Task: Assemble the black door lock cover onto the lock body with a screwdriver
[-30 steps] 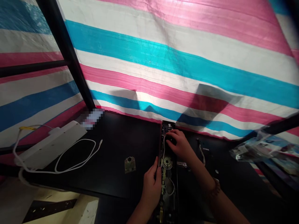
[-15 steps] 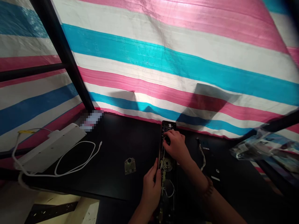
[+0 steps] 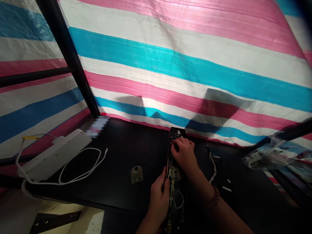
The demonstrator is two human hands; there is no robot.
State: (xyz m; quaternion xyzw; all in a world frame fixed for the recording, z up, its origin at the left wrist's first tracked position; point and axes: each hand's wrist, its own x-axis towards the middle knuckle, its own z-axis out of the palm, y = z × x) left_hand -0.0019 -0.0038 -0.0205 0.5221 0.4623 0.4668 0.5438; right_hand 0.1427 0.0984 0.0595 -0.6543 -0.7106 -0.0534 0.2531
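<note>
A long, narrow black device housing (image 3: 177, 134) with exposed circuitry stretches away from me on the dark table. Inside it are a round metal part (image 3: 175, 174) and a thin white wire (image 3: 181, 199). My left hand (image 3: 159, 198) grips the housing's left edge, thumb on the near side of the rim. Over the housing's far section my right hand (image 3: 185, 153) is bent down, thumb and index finger pinched together at the circuitry. Whatever lies between those fingertips is too small and dark to make out.
Left of the housing lies a small translucent square part (image 3: 136, 175). A white power strip (image 3: 57, 156) and looped white cable (image 3: 73, 177) lie farther left. Right are a short cable (image 3: 213, 167) and small pale pieces (image 3: 227, 188). A plastic bag (image 3: 268, 156) sits by the striped sheet (image 3: 170, 81).
The whole view has shifted slightly, so everything sits a little further right. Both hands stay at the same spots on the housing, the right fingers barely altered.
</note>
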